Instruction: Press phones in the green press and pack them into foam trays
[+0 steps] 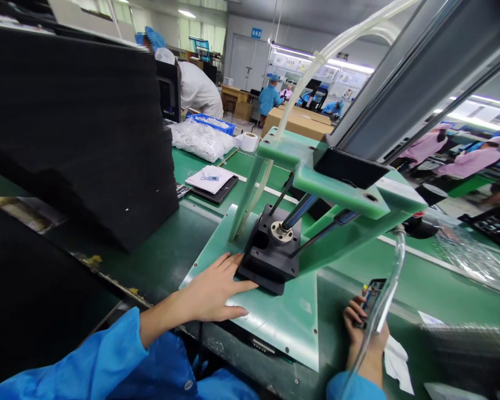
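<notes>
My left hand (214, 289) lies open on the green base plate (291, 328) of a bench press. Its fingers are stretched out and reach the edge of the black block (270, 253) under the press rod, with the thumb apart. Whether the fingertips go beneath the block I cannot tell. My right hand (365, 328) is closed around a small rectangular device with a dark frame (374, 295), to the right of the press. A clear hose (394, 278) passes in front of that hand and partly hides the device.
A tall black stack (79, 128) stands at the left. Behind the press lie white papers (210, 179), a bag of clear plastic (202, 139) and a tape roll (249, 141). The slanted press cylinder (395, 78) hangs above. Other people work farther back.
</notes>
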A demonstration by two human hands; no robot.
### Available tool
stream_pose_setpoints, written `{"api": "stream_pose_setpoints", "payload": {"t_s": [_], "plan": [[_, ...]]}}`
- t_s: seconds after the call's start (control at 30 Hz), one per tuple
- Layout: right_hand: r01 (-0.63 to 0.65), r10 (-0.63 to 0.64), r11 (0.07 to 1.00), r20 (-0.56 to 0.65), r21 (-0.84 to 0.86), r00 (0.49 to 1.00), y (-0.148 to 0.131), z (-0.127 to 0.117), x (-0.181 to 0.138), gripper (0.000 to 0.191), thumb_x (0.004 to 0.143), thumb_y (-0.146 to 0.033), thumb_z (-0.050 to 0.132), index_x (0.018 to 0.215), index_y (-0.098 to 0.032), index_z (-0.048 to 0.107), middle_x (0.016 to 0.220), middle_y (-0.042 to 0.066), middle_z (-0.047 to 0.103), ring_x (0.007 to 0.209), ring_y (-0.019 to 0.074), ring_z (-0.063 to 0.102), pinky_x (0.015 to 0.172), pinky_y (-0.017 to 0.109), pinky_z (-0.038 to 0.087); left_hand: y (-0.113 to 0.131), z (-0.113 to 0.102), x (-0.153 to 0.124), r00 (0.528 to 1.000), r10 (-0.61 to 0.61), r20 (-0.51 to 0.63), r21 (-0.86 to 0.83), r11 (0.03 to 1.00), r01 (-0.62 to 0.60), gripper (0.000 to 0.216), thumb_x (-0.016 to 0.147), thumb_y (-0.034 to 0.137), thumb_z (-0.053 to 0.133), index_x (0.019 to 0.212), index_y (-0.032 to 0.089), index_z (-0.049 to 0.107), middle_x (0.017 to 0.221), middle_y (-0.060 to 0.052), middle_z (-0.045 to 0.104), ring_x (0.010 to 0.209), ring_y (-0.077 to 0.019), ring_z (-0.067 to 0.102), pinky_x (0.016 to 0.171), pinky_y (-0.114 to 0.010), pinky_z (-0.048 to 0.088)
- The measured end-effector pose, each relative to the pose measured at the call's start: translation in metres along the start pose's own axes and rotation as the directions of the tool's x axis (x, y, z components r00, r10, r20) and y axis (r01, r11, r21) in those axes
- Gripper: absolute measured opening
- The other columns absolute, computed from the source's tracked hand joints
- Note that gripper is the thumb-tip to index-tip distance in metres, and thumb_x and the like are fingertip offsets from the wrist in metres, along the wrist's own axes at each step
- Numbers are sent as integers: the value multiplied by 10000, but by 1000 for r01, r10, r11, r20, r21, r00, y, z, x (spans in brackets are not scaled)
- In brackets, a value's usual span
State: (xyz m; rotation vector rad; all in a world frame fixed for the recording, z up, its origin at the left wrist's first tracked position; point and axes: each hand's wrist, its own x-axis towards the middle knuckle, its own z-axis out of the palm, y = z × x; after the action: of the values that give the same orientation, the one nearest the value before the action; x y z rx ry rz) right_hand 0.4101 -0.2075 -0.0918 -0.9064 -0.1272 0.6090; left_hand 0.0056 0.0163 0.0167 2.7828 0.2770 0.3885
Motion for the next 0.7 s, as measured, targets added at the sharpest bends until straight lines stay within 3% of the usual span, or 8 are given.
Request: {"api": "stream_pose_setpoints", "payload": {"t_s": [0.2, 0.37, 0.57, 0.7], "plan": [[-7, 6, 999, -35, -41, 999, 0, 0, 0, 268, 600, -246, 682, 839, -193, 573, 711, -18, 458, 492, 75, 380, 380, 211, 375, 0, -1, 1, 1000, -7, 8, 5, 1000, 7, 631, 831, 501, 741, 1402, 341, 528, 1526, -176, 334, 1424, -406, 312, 1133, -638, 310], [-38, 40, 999, -87, 24, 995, 0, 5, -1, 327, 545, -229, 714, 843, -171, 594, 670, -39, 414, 482, 52, 364, 385, 174, 399, 2, -3, 1, 1000, -2, 1, 3, 1000, 2, 625, 826, 512, 738, 1392, 336, 541, 1543, -147, 330, 1406, -408, 336, 1124, -638, 336], [-41, 45, 996, -48, 80, 998, 2, 10, -1, 365, 580, -224, 739, 913, -169, 599, 696, -44, 437, 493, 29, 355, 392, 111, 368, 0, -1, -1, 1000, -5, -19, 14, 1000, 5, 606, 833, 502, 730, 1386, 334, 547, 1513, -147, 388, 1408, -402, 346, 1126, -631, 344], [-16, 16, 999, -7, 34, 1000, 3, 17, -6, 322, 604, -258, 766, 829, -160, 557, 679, -47, 441, 478, 24, 349, 362, 90, 304, -5, 3, -3, 993, 63, -103, 116, 992, -51, 551, 856, 471, 696, 1373, 332, 566, 1470, -137, 457, 1365, -385, 414, 1090, -591, 407]]}}
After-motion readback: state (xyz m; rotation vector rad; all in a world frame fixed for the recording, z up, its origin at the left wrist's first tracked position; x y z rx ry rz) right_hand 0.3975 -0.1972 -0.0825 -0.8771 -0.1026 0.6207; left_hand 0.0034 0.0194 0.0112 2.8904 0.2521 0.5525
